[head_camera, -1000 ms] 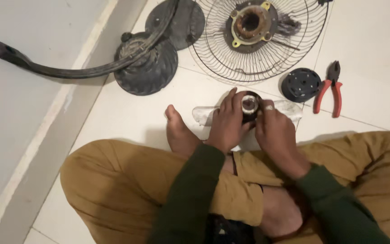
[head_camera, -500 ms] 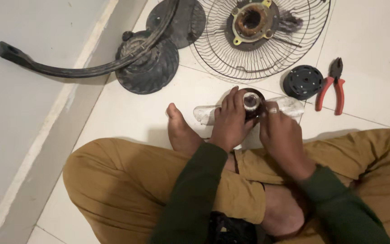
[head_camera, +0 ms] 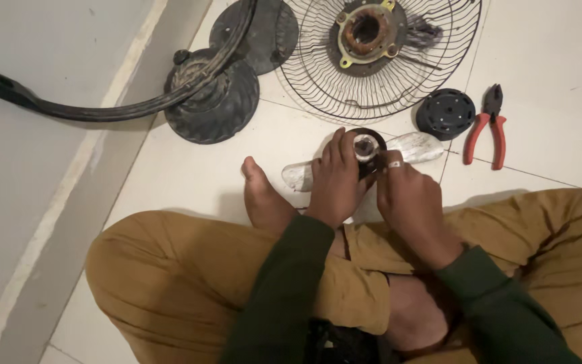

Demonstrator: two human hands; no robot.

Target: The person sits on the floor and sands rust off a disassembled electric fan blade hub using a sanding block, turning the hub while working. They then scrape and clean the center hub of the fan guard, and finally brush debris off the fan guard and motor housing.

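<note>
We sat cross-legged on the tiled floor with the fan blade hub as our landmark, just in front of our bare foot. Our left hand was cupped over the hub's left side, fingers curled around it. Our right hand touched its right edge, fingers pressed together; we could not tell what they pinched. 1 pale blade stuck out to the right of the hub. Beyond the hub lay the wire guard with the motor. Right of the hub lay a black cap and red pliers; left lay the dark stand base.
</note>
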